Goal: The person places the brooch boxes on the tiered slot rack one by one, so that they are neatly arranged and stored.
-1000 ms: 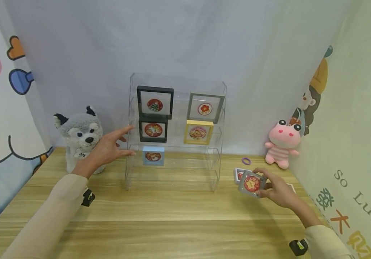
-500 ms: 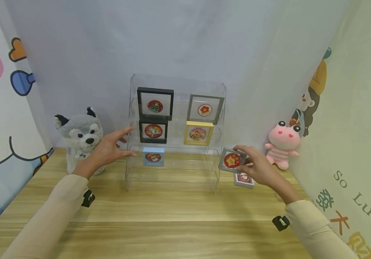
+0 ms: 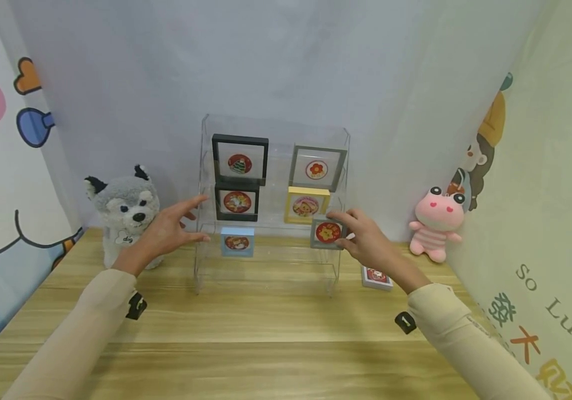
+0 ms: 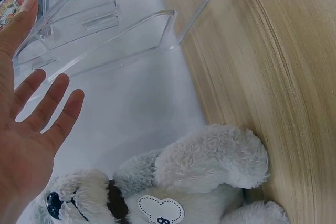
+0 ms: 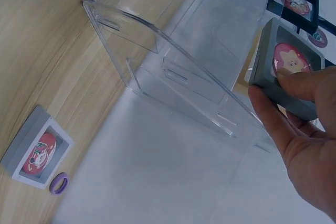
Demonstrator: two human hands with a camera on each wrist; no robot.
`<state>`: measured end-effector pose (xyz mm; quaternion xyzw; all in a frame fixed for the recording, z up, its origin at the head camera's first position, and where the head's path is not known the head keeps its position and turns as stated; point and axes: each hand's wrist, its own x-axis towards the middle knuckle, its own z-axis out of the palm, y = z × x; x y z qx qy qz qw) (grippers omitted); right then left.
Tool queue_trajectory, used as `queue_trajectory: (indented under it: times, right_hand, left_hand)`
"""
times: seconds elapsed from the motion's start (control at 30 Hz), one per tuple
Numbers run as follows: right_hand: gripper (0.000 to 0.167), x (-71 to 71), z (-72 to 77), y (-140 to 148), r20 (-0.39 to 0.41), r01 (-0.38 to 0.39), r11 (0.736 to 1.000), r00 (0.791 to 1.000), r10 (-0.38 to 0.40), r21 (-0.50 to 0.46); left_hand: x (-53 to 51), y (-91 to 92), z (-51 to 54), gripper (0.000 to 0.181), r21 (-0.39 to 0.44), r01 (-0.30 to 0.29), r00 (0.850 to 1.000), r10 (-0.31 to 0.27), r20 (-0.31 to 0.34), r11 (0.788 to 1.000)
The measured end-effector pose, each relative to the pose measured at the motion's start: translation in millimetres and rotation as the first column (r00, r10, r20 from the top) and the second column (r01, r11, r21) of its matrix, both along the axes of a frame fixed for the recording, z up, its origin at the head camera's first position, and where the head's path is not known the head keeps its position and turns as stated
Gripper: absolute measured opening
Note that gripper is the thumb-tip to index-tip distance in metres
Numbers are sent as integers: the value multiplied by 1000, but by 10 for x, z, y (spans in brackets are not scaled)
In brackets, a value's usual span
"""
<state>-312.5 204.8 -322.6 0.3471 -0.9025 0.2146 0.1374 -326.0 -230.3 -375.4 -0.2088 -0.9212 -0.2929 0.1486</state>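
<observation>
A clear acrylic tiered rack (image 3: 286, 270) stands on the wooden table. My right hand (image 3: 368, 242) pinches a small grey display frame (image 3: 327, 233) with a red round badge bearing a yellow star, in front of the rack's lower right part. In the right wrist view, my thumb lies on the front of that grey frame (image 5: 286, 77) and the fingers are behind it. At the rack's left side is my left hand (image 3: 168, 228), fingers spread and holding nothing; contact with the rack is hard to tell. The rack bears two black frames (image 3: 240, 160), a larger grey frame (image 3: 317, 168), a yellow frame (image 3: 307, 204) and a light blue frame (image 3: 237, 242).
A grey plush husky (image 3: 126, 205) sits behind my left wrist. On the right lie a white frame (image 3: 377, 279) and, in the right wrist view, a purple ring (image 5: 59, 183). A pink plush toy (image 3: 437, 222) sits at the back right, against the curtain.
My right hand has carried the small grey frame left and upward from the table's right side to the rack. The white frame has come into fuller view. My left hand has stayed put.
</observation>
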Motion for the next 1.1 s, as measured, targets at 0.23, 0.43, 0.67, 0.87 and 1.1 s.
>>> queue_trajectory:
  times: [0.23, 0.43, 0.67, 0.87, 1.1]
  right_hand:
    - [57, -96, -46, -225, -21, -21, 1000, 1000, 22, 11]
    - [54, -151, -93, -353, -62, -37, 999, 997, 39, 33]
    - [55, -193, -139, -445, -80, -47, 998, 996, 51, 48]
    - [54, -231, -254, -500, -121, -60, 996, 990, 68, 64]
    - [52, -253, -357, -501, -164, -73, 995, 983, 84, 72]
  left_hand:
    - [6, 1, -17, 92, 3, 2, 1000, -2, 6, 1000]
    - [-7, 15, -17, 92, -4, 4, 1000, -4, -17, 1000]
    - [-15, 5, -12, 92, -12, 4, 1000, -4, -30, 1000]
    - [-16, 6, -8, 91, -9, 6, 999, -6, -41, 1000]
    - [0, 3, 7, 90, -7, -5, 1000, 4, -16, 1000]
